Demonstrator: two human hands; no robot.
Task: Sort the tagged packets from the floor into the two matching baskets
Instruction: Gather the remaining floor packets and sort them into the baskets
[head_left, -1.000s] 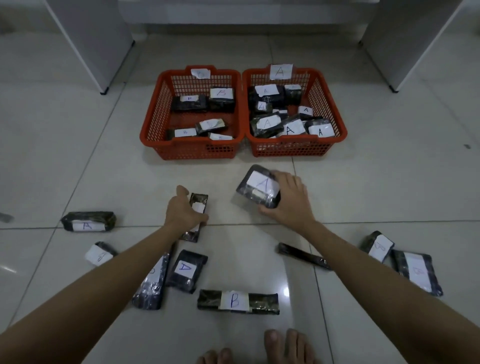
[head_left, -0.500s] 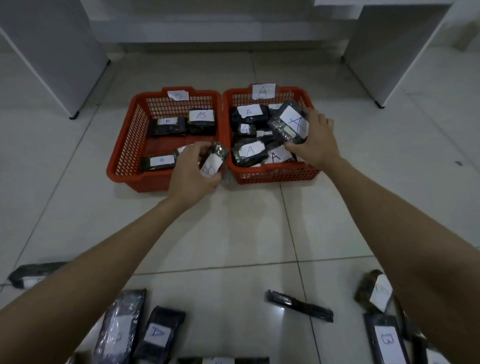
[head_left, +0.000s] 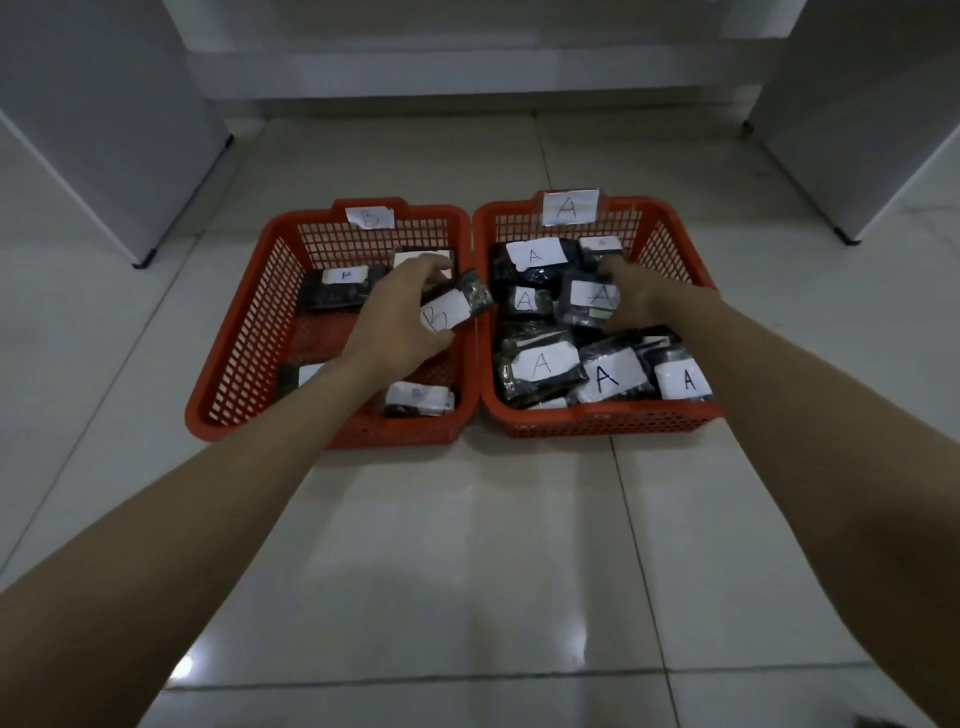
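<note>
Dark B pkt (head_left: 456, 307) pinched in left hand (head_left: 400, 322), long axis up-right; right hand (head_left: 636, 299) gripping A pkt (head_left: 589, 301).

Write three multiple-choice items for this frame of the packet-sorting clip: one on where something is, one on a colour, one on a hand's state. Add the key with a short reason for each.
1. Where is the packet tagged B that the left hand holds?
A. On the floor in front of the baskets
B. Over the basket labelled B
C. Inside the basket labelled A

2. What colour are the two baskets?
A. Blue
B. White
C. Red-orange

3. What is the right hand doing?
A. Holding a packet tagged A over the A basket
B. Lying flat on the floor tiles
C. Gripping the basket rim

Key: 1 B, the left hand grips the B packet above the left basket, whose label reads B. 2 C, both that basket and the right basket are red-orange mesh. 3 A, the right hand holds the A packet above the packets piled in the A basket.
</note>
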